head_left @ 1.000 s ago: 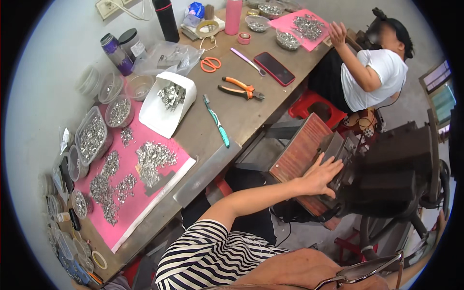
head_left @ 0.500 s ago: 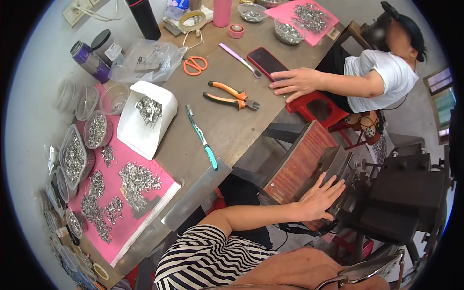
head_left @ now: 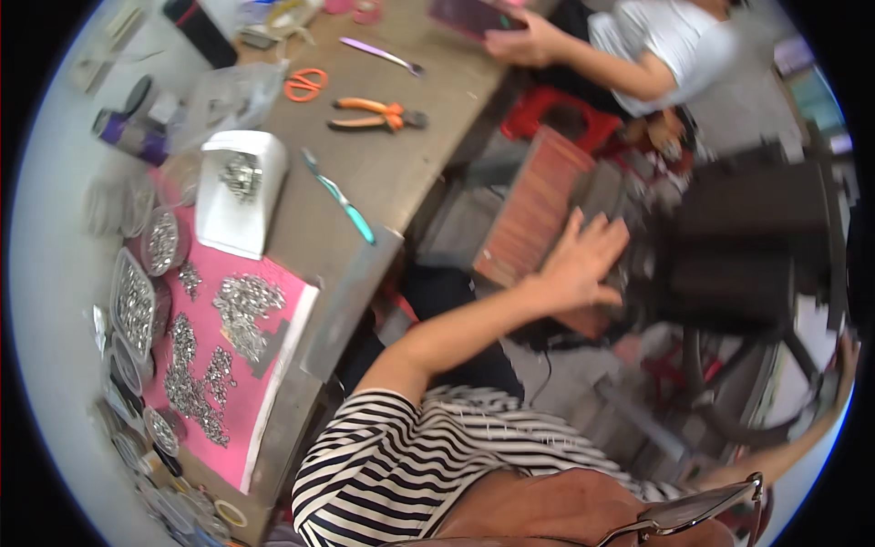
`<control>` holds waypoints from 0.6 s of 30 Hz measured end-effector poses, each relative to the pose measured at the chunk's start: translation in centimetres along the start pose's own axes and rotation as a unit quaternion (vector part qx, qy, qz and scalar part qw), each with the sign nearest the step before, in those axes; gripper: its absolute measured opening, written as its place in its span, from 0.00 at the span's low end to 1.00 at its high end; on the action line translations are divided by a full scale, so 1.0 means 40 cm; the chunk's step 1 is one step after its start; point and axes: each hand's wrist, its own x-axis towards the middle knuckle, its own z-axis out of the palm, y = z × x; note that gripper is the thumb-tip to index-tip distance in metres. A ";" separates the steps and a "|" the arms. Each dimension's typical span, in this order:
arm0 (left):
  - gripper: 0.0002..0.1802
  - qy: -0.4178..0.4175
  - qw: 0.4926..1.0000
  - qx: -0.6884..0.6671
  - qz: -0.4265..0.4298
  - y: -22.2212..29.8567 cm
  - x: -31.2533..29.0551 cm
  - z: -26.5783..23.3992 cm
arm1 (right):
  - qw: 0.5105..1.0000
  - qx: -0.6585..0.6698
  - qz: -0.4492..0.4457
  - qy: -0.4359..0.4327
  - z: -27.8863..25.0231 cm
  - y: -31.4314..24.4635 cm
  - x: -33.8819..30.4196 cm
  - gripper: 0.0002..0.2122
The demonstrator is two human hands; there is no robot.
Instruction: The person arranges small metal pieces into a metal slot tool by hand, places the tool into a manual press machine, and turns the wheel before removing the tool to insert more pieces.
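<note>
My left hand point(head_left: 583, 262), fingers spread, hovers over or rests by the near side of a dark metal machine point(head_left: 738, 246); I cannot tell whether it touches. Just beyond it lies a reddish-brown wooden board point(head_left: 533, 205). Nothing shows in this hand. At the far right rim, my right hand point(head_left: 849, 356) is raised beside the machine, small and blurred, its fingers too unclear to read. Below the machine body is a dark spoked wheel point(head_left: 697, 374).
On the workbench point(head_left: 365, 173) are orange-handled cutters point(head_left: 378, 116), orange scissors point(head_left: 305, 85), a teal toothbrush point(head_left: 339, 199), a white scoop point(head_left: 232, 223) and a pink sheet point(head_left: 251, 447) with small silver metal pieces. A person point(head_left: 629, 68) holds a phone point(head_left: 474, 16) opposite.
The view has swung, so the bench sits higher and further left. My right arm has come into view at the right. The other person has lifted the phone off the bench.
</note>
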 end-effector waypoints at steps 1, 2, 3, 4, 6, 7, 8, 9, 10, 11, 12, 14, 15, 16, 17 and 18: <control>0.59 0.000 1.000 0.016 -0.002 0.005 0.001 -0.015 | 1.000 0.001 -0.007 -0.002 0.015 0.013 0.008 0.19; 0.58 -0.019 1.000 0.020 -0.008 0.012 0.009 -0.045 | 1.000 -0.008 -0.016 0.004 0.021 -0.007 -0.009 0.19; 0.57 0.003 1.000 0.021 -0.005 -0.007 0.002 -0.029 | 0.999 -0.012 -0.030 0.011 0.031 -0.023 -0.023 0.18; 0.57 0.001 1.000 0.019 -0.011 -0.011 0.005 -0.030 | 0.999 -0.010 -0.044 0.015 0.042 -0.027 -0.031 0.17; 0.56 -0.001 1.000 0.020 -0.007 -0.015 0.012 -0.031 | 0.997 -0.001 -0.081 0.018 0.052 -0.023 -0.055 0.16; 0.56 -0.007 1.000 0.018 -0.008 -0.014 0.016 -0.031 | 0.994 0.007 -0.104 0.018 0.058 -0.015 -0.060 0.16; 0.56 -0.012 1.000 0.015 -0.008 -0.013 0.017 -0.029 | 0.991 0.015 -0.128 0.017 0.062 -0.009 -0.065 0.15; 0.57 -0.013 1.000 0.004 -0.002 -0.005 0.025 -0.021 | 0.994 0.064 -0.094 -0.003 -0.061 0.163 0.037 0.13; 0.57 -0.017 1.000 0.000 -0.003 -0.007 0.026 -0.016 | 0.993 0.066 -0.093 0.005 -0.052 0.175 0.018 0.11; 0.57 -0.021 1.000 -0.001 -0.005 -0.010 0.024 -0.015 | 0.993 0.071 -0.095 0.011 -0.018 0.165 -0.014 0.09; 0.58 -0.027 1.000 -0.001 -0.012 -0.009 0.022 -0.018 | 0.985 0.144 -0.081 0.039 0.032 0.162 -0.063 0.09; 0.58 -0.027 1.000 0.006 -0.014 -0.010 0.018 -0.024 | 0.968 0.203 -0.128 0.079 0.092 0.188 -0.128 0.09; 0.58 -0.027 0.999 0.008 -0.018 -0.009 0.015 -0.024 | 0.964 0.206 -0.145 0.085 0.099 0.226 -0.154 0.09; 0.57 -0.021 1.000 0.003 -0.017 -0.010 0.014 -0.025 | 0.956 0.194 -0.188 0.115 0.117 0.277 -0.182 0.09; 0.57 -0.018 1.000 0.004 -0.014 -0.011 0.011 -0.029 | 0.940 0.197 -0.203 0.191 0.191 0.295 -0.245 0.10; 0.57 -0.022 1.000 0.004 -0.022 -0.010 0.011 -0.030 | 0.930 0.184 -0.198 0.248 0.265 0.315 -0.304 0.12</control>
